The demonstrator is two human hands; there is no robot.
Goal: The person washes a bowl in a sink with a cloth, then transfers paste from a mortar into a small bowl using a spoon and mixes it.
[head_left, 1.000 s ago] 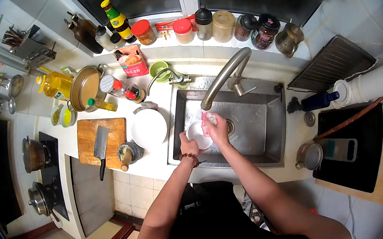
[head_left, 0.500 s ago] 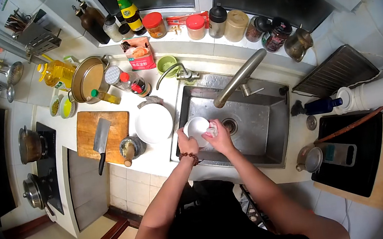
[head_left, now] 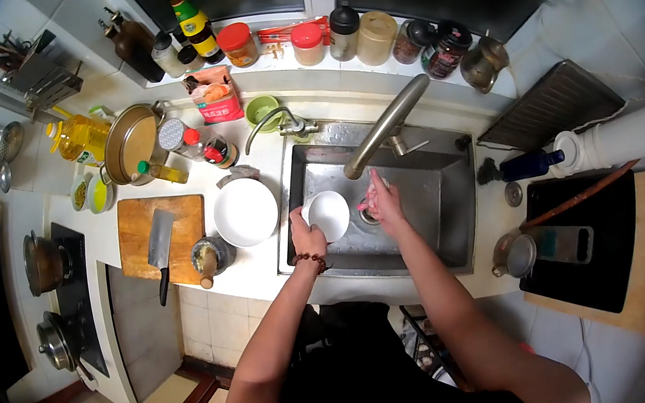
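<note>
The left hand (head_left: 309,238), partly curled, grips the rim of the bowl (head_left: 328,216) over the sink (head_left: 424,220). The right hand (head_left: 382,201), fingers bent, holds a pink-and-white cloth (head_left: 370,201) beside it, below the faucet (head_left: 386,128). The plate (head_left: 246,212) lies left of the sink.

white counter (head_left: 259,270): wooden board (head_left: 134,238), white dish (head_left: 246,212), probably stone mortar (head_left: 224,252)
</note>
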